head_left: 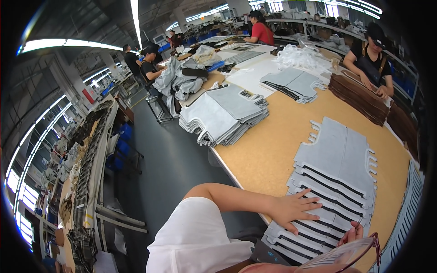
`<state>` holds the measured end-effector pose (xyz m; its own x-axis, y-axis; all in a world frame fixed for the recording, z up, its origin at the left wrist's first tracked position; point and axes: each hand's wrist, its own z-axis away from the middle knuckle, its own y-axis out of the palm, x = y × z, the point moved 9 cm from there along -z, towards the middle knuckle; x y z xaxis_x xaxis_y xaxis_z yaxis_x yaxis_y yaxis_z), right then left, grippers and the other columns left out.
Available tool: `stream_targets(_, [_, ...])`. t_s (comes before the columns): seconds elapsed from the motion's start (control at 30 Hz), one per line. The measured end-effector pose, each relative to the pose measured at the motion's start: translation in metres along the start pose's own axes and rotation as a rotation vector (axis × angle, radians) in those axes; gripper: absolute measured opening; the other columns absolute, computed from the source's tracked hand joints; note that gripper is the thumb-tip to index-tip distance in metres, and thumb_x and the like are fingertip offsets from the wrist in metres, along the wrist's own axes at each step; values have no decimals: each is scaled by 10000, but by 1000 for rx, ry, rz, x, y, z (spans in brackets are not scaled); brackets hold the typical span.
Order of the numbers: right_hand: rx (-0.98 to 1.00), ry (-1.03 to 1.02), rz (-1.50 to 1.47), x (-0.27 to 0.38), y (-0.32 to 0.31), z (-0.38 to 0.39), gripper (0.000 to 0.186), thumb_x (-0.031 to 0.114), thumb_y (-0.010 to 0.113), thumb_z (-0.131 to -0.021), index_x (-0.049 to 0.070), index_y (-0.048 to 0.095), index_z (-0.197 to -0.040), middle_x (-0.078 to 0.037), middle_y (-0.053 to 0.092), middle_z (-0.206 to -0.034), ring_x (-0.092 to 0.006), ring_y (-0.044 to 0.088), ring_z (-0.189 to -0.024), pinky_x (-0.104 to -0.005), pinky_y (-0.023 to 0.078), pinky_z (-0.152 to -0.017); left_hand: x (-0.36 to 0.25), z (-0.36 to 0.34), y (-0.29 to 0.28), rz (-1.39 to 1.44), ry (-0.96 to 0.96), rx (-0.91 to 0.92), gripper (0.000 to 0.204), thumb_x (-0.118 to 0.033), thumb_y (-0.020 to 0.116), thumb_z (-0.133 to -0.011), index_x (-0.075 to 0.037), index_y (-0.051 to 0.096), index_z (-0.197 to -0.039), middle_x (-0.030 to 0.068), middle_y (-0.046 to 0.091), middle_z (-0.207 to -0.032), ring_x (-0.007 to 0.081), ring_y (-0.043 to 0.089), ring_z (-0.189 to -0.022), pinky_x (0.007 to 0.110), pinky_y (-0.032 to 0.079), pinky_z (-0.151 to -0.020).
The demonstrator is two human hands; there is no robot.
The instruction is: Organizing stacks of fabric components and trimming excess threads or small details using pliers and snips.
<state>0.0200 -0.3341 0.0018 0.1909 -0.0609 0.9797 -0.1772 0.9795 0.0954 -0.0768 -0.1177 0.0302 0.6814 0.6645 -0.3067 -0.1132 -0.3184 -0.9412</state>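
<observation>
A fanned stack of light grey fabric panels (334, 150) with black strips lies on the tan table near me, its layers overlapping like steps. My left hand (296, 210) rests flat across the stepped strips, fingers spread, holding nothing. At the right side of the same stack, my right hand (351, 234) has its fingers curled together by the panel edges. Anything in that hand is hidden, and the eyeglasses (374, 248) at the lower edge cover part of it.
Another grey panel stack (223, 113) sits at the table's left edge, with a smaller one (293, 84) farther back. Brown pieces (357, 98) are piled at the right, before a person in black (371, 63). Striped grey pieces (405, 218) lie near right. Other people work farther off.
</observation>
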Motion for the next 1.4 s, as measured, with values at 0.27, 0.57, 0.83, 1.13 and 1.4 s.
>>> stream_targets(0.27, [74,-17,63,-10,-3,-9,223,224,459,-974,58,448,-1122,11,391,-589,-79,403,-421,-221,389,-409,0,0,1,-27,-15,4,817,-619,499,-834,-101,310,-1437,257,165,-1503,409,123,-1407,626,34,-1087])
stream_targets(0.57, [90,-55,131,-12,-13,-13,250,207,477,-961,43,453,-1148,-10,477,-753,-66,433,-450,-214,383,-407,1,-2,4,-50,-39,53,827,-614,492,-838,-112,269,-1456,251,149,-1509,407,109,-1411,629,29,-1087])
stream_targets(0.83, [117,-79,56,2,-11,-7,269,215,529,-954,18,491,-1134,-16,511,-875,-48,465,-548,-193,403,-477,1,-6,6,-82,-30,61,820,-612,475,-845,-112,258,-1459,246,137,-1513,404,99,-1413,629,27,-1088])
stream_targets(1.13, [112,-85,119,2,-1,-5,257,163,535,-929,18,496,-1138,-21,514,-834,-48,464,-569,-184,407,-496,3,-1,5,-74,-51,75,795,-586,478,-855,-109,265,-1454,246,132,-1514,405,94,-1414,632,25,-1085])
stream_targets(1.4, [23,-143,71,42,6,32,323,70,554,-884,-19,495,-1189,-23,505,-842,-46,449,-596,-172,385,-502,-16,-15,8,-27,27,121,772,-545,493,-874,-110,245,-1463,253,128,-1513,420,102,-1408,639,46,-1081])
